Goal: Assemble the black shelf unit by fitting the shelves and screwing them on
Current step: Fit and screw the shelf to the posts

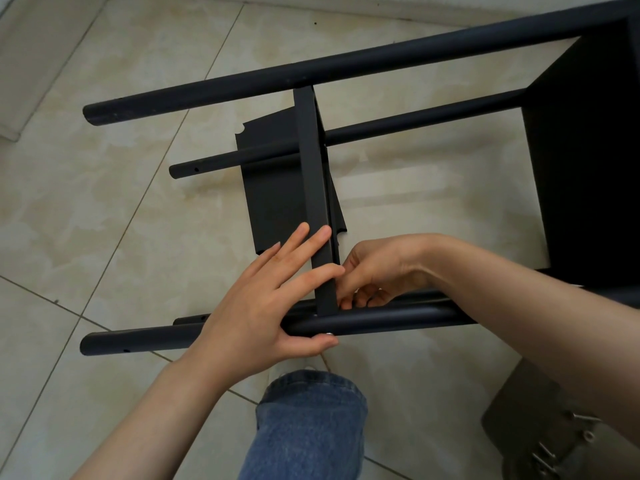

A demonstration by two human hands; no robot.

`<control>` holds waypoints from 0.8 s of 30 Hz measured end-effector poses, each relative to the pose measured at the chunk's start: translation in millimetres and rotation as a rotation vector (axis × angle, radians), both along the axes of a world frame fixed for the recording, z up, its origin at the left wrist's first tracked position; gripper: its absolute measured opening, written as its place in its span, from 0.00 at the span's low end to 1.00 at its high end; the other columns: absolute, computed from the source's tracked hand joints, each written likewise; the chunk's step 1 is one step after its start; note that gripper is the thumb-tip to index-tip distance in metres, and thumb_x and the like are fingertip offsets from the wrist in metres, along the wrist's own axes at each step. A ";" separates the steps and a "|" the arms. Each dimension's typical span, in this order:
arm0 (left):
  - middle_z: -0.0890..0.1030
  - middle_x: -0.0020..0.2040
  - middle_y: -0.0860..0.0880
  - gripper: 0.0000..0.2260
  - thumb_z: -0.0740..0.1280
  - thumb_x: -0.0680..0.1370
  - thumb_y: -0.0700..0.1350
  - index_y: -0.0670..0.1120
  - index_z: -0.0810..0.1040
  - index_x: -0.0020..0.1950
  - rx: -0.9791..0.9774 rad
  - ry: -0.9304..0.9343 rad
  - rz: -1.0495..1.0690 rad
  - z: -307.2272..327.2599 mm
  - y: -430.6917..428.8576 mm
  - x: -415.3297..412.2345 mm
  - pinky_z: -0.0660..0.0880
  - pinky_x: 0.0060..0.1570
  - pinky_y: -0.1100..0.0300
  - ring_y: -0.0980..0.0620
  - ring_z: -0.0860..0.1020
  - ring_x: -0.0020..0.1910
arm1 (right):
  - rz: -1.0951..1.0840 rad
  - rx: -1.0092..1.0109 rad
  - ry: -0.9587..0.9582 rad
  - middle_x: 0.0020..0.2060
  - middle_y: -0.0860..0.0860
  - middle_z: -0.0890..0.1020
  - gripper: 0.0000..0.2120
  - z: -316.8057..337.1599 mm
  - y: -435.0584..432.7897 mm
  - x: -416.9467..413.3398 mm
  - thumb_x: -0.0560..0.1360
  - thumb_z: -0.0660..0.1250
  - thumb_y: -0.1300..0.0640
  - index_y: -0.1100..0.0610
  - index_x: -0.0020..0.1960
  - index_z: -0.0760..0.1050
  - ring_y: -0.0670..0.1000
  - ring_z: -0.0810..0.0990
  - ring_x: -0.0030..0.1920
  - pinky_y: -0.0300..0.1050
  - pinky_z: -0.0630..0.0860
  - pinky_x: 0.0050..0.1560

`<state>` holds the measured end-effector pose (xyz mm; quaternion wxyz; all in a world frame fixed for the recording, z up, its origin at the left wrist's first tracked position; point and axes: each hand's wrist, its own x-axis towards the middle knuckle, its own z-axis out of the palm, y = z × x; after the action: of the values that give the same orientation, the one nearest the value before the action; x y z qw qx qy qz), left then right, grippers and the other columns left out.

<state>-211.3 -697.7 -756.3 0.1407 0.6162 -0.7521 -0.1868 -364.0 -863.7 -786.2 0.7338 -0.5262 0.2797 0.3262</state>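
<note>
Black shelf unit (346,64) is being supported on its side by tiled floor (104,202), poles running L–R. Mid shelf (311,168), seen edge-on, is being set betw. far pole (207,93) & near pole (398,318). L hand (263,306) is being pressed open on its near end, fingers straight, thumb tucked under near pole beside a screw head (328,335). R hand (377,271) is being held just right of that corner, fingers curled; whether sth. is being gripped can't be told. 2nd shelf (588,150) is already fitted at far right. Grey sheet (530,420) w/ loose screws (585,418) is being shown near right, a jeans-clad knee (308,427) at near centre.
</note>
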 end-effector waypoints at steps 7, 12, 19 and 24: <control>0.54 0.83 0.54 0.32 0.67 0.74 0.66 0.58 0.65 0.75 0.007 0.001 0.002 1.0 0.4 -0.5 0.62 0.75 0.43 0.51 0.51 0.82 | -0.014 -0.025 0.002 0.36 0.48 0.82 0.06 -0.9 4.5 1.7 0.75 0.71 0.57 0.53 0.39 0.83 0.46 0.77 0.37 0.39 0.75 0.43; 0.54 0.83 0.54 0.32 0.66 0.74 0.66 0.59 0.65 0.75 0.013 -0.009 0.003 1.4 0.0 -0.7 0.61 0.75 0.45 0.51 0.50 0.82 | -0.030 -0.011 -0.049 0.35 0.47 0.82 0.12 1.2 -0.3 -1.3 0.75 0.71 0.57 0.50 0.34 0.84 0.43 0.78 0.35 0.38 0.76 0.43; 0.54 0.83 0.54 0.32 0.67 0.74 0.66 0.59 0.65 0.75 0.013 -0.003 0.002 1.0 0.0 -0.5 0.61 0.75 0.45 0.51 0.51 0.82 | -0.009 -0.058 -0.006 0.32 0.47 0.82 0.12 0.4 1.6 2.5 0.74 0.72 0.56 0.51 0.32 0.84 0.44 0.77 0.35 0.37 0.76 0.42; 0.54 0.83 0.55 0.32 0.67 0.74 0.66 0.59 0.65 0.75 0.004 0.001 0.001 0.5 0.0 -0.3 0.61 0.74 0.45 0.51 0.51 0.82 | -0.014 -0.064 -0.017 0.31 0.46 0.81 0.14 0.4 2.7 1.7 0.75 0.72 0.56 0.50 0.31 0.83 0.43 0.76 0.34 0.36 0.75 0.41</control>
<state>-211.7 -697.7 -755.8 0.1400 0.6167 -0.7513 -0.1889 -362.3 -861.0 -785.7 0.7212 -0.5503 0.2874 0.3074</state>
